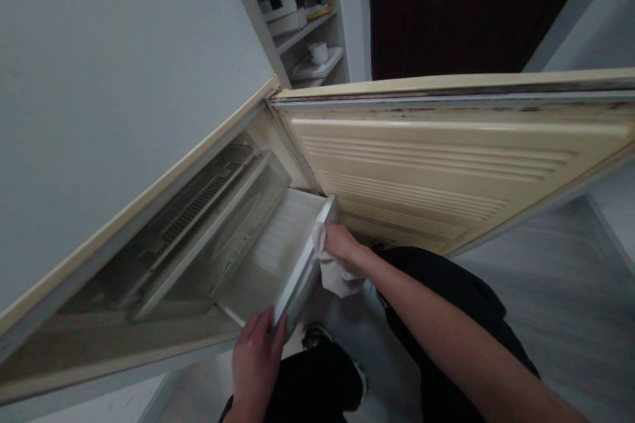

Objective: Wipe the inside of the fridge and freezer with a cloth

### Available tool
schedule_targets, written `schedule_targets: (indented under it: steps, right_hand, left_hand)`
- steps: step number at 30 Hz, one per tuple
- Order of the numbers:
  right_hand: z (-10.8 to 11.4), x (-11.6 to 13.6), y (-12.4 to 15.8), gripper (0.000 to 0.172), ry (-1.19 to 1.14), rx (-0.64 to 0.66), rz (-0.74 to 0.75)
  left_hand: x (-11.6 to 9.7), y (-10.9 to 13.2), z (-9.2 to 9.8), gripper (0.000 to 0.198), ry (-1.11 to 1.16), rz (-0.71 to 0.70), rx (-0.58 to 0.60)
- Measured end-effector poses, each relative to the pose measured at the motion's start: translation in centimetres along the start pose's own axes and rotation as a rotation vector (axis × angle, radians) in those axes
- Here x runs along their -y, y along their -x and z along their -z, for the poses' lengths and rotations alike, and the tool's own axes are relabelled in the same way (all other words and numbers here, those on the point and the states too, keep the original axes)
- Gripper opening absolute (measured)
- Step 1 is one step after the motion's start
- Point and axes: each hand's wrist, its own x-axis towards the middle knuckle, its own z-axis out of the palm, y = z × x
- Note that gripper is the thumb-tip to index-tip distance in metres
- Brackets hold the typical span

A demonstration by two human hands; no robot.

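Note:
A pale plastic drawer [299, 269] is pulled part way out of the open fridge compartment, and its inside shows no contents. My left hand [260, 347] grips the drawer's near front corner, thumb on the outer face and fingers over the rim. With my right hand [342, 242] I hold a whitish cloth [340, 276] bunched against the drawer's front edge at the far end. Part of the cloth hangs down outside the drawer front. The right fingertips are partly hidden by the cloth.
The cream door [426, 172] stands wide open on the right, with dark stains along its seal. Another drawer [238, 225] and a wire rack [198, 201] sit further in. Shelves [307, 33] hold boxes and a white cup [318, 53]. My shoe [317, 336] is below the drawer.

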Motion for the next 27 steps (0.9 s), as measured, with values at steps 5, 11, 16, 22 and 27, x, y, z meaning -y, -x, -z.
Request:
schedule_targets:
  steps: [5,11,16,22,27]
  right_hand:
    - [-1.9,1.5,-0.8,0.079,-0.04,-0.014,0.07]
    - [-4.5,4.8,-0.8,0.083,-0.211,0.037,0.225]
    - [-6.5,7.8,0.3,0.045,-0.112,0.149,0.253]
    - [-6.7,6.2,0.2,0.034,-0.038,0.106,0.25]
    - [-2.5,3.4,1.2,0.034,-0.018,0.004,0.281]
  left_hand:
    - [1.6,-1.6,0.3,0.034,-0.165,0.085,0.028]
    - [2.5,-4.9,0.2,0.034,-0.361,0.19,0.268]
    - [4.2,-7.1,-0.1,0.034,-0.304,0.206,0.383]
    - [5.5,-8.5,0.3,0.038,-0.147,0.402,0.379]
    - [3.7,-8.3,-1.4,0.029,0.196,0.668,0.286]
